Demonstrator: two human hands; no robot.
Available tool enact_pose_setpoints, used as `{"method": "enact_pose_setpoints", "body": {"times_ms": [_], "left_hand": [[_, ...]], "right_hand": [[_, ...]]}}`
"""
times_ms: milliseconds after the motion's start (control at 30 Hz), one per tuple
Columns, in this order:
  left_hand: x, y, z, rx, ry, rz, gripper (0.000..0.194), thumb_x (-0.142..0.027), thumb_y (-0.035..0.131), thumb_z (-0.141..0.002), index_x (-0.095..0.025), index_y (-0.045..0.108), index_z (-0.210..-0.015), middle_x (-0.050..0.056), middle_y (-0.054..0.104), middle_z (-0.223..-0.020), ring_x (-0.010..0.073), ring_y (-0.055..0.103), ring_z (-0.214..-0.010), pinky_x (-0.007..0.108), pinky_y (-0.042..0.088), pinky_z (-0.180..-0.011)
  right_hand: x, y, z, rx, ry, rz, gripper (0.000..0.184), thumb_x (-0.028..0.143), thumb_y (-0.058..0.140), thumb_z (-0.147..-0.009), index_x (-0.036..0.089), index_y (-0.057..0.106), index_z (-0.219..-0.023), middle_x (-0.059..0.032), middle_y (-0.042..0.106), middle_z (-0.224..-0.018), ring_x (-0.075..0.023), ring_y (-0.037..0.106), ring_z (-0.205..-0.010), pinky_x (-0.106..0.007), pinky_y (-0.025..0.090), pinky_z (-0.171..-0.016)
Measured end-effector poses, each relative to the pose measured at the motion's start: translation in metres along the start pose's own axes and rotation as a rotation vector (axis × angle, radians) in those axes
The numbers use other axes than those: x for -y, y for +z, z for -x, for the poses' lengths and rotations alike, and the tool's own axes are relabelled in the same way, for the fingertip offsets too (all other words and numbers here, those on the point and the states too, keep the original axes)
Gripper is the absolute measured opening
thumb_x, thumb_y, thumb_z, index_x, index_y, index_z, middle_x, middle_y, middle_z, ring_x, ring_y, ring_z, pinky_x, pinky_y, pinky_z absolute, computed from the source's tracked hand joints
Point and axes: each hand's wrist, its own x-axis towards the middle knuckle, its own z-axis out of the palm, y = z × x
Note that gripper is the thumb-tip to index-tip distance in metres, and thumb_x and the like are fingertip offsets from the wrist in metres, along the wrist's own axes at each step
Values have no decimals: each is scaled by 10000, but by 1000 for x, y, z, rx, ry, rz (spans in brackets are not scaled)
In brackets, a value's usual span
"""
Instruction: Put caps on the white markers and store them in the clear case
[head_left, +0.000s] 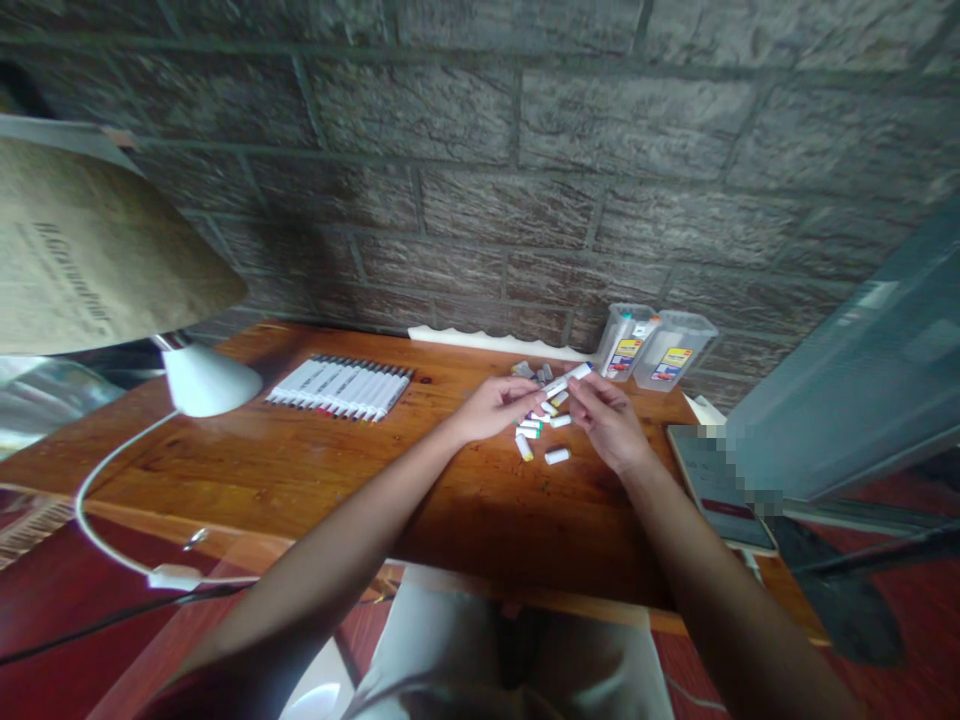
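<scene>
White marker (556,385) is pinched by the left hand (499,405) and right hand (606,415) above short white pieces (557,457).

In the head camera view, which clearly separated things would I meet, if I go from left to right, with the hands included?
Lamp → row of white markers → left hand → right hand → tablet-like device.

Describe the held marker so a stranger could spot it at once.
Find the wooden table, then the white pieces scattered there. Over them, the left hand and right hand hold the white, blue-ended marker. Unlike those pieces and the rowed markers, it is off the table.
</scene>
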Motion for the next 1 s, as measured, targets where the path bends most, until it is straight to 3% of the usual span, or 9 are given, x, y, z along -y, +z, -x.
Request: {"method": "enact_pose_setpoints", "body": {"times_ms": [200, 567, 767, 1000], "left_hand": [[8, -3, 0, 3, -28, -19, 371, -465, 658, -835, -108, 710, -923, 44, 708, -783, 122, 618, -692, 229, 480, -671], [12, -4, 0, -18, -28, 54, 396, -463, 736, -760, -100, 717, -916, 73, 722, -866, 148, 641, -752, 271, 514, -730], [11, -4, 0, 15, -33, 55, 377, -467, 686, -812, -104, 709, -911, 51, 708, -781, 127, 621, -694, 247, 485, -680], [5, -7, 0, 27, -16, 85, 377, -468, 726, -771, -110, 703, -890, 57, 714, -823, 132, 630, -725, 250, 487, -700]], "right_hand": [[13, -10, -6, -158, -60, -117, 318, 371, 849, -640, 254, 700, -895, 73, 413, -646, -37, 292, -512, -170, 208, -405], [7, -13, -7, -148, -121, -132, 473, 337, 805, -711, 351, 615, -1144, 90, 404, -654, -30, 352, -504, -140, 250, -412], [9, -14, -8, -211, -115, -142, 404, 361, 824, -682, 320, 638, -1038, 100, 363, -602, -33, 342, -484, -147, 242, -412], [16, -17, -9, -278, -123, -159, 399, 371, 852, -623, 294, 616, -935, 102, 439, -642, -26, 323, -468, -162, 244, -410]]}}
